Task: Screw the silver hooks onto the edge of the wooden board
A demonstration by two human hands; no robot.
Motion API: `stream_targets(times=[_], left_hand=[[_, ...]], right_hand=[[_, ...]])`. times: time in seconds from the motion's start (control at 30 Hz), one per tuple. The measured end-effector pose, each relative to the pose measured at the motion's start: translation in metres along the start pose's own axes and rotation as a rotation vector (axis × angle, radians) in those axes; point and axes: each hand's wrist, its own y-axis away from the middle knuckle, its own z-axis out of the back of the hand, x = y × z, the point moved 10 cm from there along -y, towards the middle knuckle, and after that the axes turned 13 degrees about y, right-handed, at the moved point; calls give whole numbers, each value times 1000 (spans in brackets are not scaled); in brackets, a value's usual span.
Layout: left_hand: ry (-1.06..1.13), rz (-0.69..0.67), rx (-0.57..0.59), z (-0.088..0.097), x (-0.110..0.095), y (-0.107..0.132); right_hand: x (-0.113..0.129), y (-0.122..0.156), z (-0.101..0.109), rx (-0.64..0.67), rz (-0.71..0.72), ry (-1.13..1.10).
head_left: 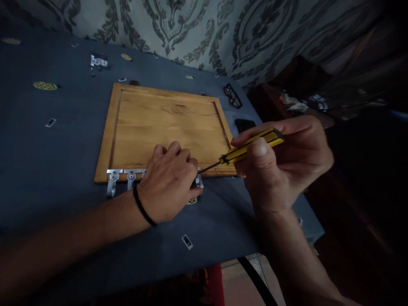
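A framed wooden board (165,123) lies on the blue cloth, and silver metal hooks (131,178) line its near edge. Over that edge my left hand (170,178) is closed, fingers curled, with thumb and forefinger at the rightmost metal hook (199,181). The palm and fingers cover the middle of the row. My right hand (280,161) grips a yellow and black screwdriver (250,148), thumb along the handle. Its thin shaft slants down left to that same hook beside my left forefinger; whether the tip sits in a screw is hidden.
On the cloth-covered table (73,140), loose metal pieces (99,60) with small bits lie at the back left. Dark-framed glasses (232,96) and a black flat object (245,125) lie to the board's right. A patterned wall covering (178,29) rises behind. Dark cluttered furniture (299,102) stands on the right.
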Motion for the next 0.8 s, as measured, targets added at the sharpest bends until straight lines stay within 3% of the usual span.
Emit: stream_targets(times=[0.3, 0.4, 0.63, 0.7, 0.8], left_hand=[[6, 10, 25, 0, 0, 0], [2, 0, 11, 0, 0, 0], [8, -2, 3, 0, 0, 1], [10, -3, 7, 0, 0, 2], [15, -12, 6, -1, 1, 2]], right_hand=[[0, -6, -8, 219, 7, 50], [-1, -6, -7, 238, 2, 60], [28, -4, 4, 18, 265, 103], [23, -4, 9, -20, 214, 139], [1, -7, 18, -13, 27, 125]])
